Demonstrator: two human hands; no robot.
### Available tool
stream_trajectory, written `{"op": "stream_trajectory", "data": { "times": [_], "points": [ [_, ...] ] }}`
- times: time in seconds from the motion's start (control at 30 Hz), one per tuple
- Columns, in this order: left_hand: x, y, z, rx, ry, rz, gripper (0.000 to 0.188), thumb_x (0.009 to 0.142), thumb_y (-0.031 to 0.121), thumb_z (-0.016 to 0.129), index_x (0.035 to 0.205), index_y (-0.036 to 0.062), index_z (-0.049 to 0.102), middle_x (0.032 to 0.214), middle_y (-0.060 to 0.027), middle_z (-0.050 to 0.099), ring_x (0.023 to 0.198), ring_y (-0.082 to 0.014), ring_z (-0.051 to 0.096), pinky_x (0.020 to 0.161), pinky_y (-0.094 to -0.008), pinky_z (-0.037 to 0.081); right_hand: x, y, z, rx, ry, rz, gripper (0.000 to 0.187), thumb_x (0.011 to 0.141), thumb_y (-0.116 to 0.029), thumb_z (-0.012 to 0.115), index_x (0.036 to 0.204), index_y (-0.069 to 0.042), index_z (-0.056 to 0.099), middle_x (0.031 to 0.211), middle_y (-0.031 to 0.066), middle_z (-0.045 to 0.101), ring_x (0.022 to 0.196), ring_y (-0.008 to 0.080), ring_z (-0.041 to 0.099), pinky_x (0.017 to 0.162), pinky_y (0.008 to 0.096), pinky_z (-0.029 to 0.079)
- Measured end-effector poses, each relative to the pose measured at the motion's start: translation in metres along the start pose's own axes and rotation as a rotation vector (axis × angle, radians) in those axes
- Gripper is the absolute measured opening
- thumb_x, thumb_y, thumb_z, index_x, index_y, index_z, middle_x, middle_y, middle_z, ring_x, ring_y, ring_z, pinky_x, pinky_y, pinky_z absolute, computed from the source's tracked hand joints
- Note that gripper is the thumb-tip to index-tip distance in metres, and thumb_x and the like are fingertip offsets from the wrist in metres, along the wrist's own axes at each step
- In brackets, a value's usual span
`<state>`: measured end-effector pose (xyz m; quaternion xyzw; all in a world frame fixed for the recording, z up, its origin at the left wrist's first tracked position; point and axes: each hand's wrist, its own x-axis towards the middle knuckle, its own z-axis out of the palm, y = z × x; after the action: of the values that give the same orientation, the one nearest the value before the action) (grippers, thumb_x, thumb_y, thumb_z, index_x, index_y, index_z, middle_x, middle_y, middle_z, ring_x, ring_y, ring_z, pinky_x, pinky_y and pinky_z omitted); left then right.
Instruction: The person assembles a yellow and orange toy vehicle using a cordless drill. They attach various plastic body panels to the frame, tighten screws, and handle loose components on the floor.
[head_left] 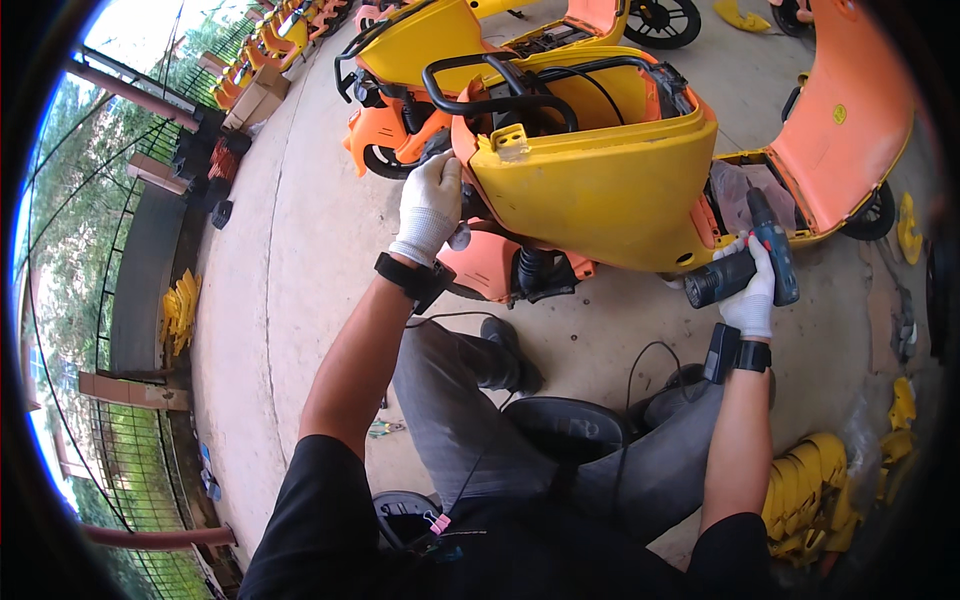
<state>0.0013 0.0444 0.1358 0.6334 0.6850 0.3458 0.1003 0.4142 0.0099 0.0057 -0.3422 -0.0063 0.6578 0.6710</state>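
In a white knit glove, my left hand (431, 208) is closed at the left end of a yellow scooter body panel (600, 190). Its fingertips meet a dark part beside the orange trim, and whatever they hold is hidden. My right hand (752, 290), gloved too, grips a dark blue cordless drill (775, 250) beside the panel's lower right corner. The drill's chuck points up and away, near a clear plastic bag (740, 195) on the scooter's footboard. A black tubular rack (500, 100) crosses the top of the yellow panel.
An orange scooter panel (845, 120) rises at the right, with a wheel (872, 212) below it. Another yellow scooter (420, 45) stands behind. Yellow parts (805, 490) are piled at the lower right, more yellow pieces (180, 310) by the left fence. Pliers (385, 428) lie near my left leg.
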Motion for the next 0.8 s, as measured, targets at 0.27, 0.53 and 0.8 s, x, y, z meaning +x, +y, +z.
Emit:
{"op": "stream_trajectory", "data": {
  "times": [0.27,0.53,0.8],
  "points": [
    [-0.002,0.018,0.002,0.221,0.023,0.08,0.025,0.096,0.017,0.046,0.097,-0.0004,0.063,0.082,-0.0256,0.065,0.077,-0.0421,0.064,0.07,-0.0462,0.051,-0.001,0.002,0.002,-0.011,-0.038,-0.003,0.019,0.093,-0.023,0.064,0.107,-0.009,0.061,0.085,-0.0001,0.062,0.079,0.0145,0.06,0.081,0.033,0.051],
    [-0.014,0.008,0.003,0.185,0.03,0.121,0.032,0.096,0.017,0.045,0.118,-0.0042,0.055,0.078,-0.0321,0.063,0.073,-0.0484,0.063,0.064,-0.0513,0.052,0.0,0.014,0.009,-0.054,-0.002,0.01,0.018,0.093,-0.023,0.065,0.106,-0.01,0.062,0.082,-0.0011,0.062,0.077,0.0145,0.06,0.079,0.0335,0.052],
    [-0.024,0.011,0.011,0.143,0.051,0.105,0.037,0.095,0.019,0.046,0.124,-0.0045,0.051,0.076,-0.0309,0.064,0.073,-0.0476,0.063,0.066,-0.053,0.051,0.007,0.011,-0.002,-0.045,-0.041,0.018,0.017,0.092,-0.025,0.065,0.102,-0.011,0.064,0.086,-0.001,0.064,0.079,0.0145,0.06,0.08,0.0334,0.051]
  ]
}}
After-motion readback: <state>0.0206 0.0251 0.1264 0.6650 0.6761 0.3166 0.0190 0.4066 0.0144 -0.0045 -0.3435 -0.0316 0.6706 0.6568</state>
